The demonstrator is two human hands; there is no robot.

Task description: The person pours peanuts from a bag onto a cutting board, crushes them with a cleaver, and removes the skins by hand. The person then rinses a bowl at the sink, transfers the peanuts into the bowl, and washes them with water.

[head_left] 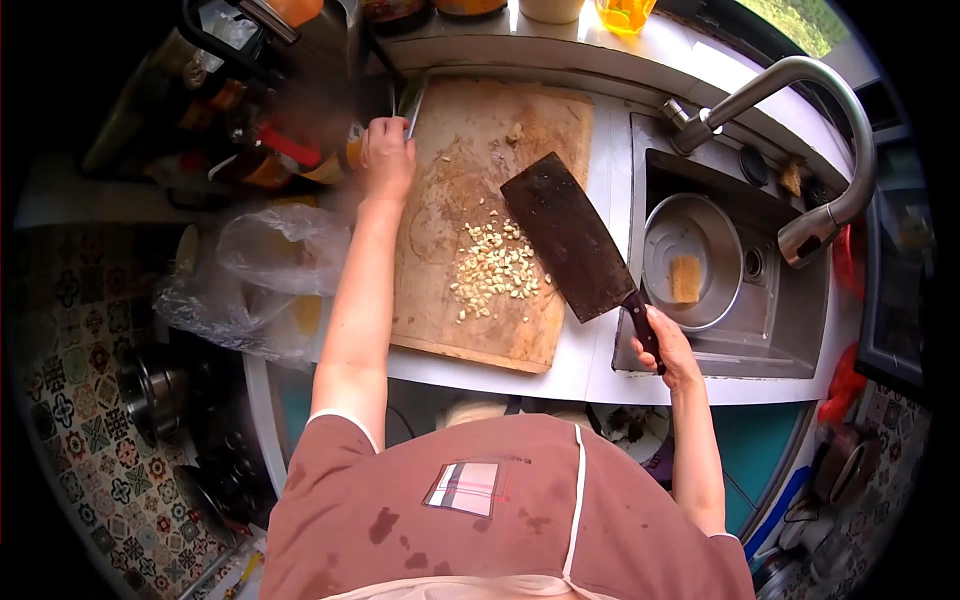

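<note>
In my right hand (665, 347) is the dark handle of a cleaver (568, 240), my fingers wrapped round it. Its broad, dark blade slants over the right side of the wooden cutting board (430, 330). Chopped pale pieces (495, 268), which look like garlic, lie in a loose heap left of the blade. My left hand (388, 155) reaches to the board's far left corner. Its fingers are closed at a thin, shiny edge (411, 108); what that belongs to is not clear.
A sink (800, 330) on the right holds a metal bowl (690, 225) with a yellow sponge (685, 279) inside, under a curved faucet (860, 130). Left of the board lie a clear plastic bag (285, 240) and crowded bottles. Jars stand along the back ledge.
</note>
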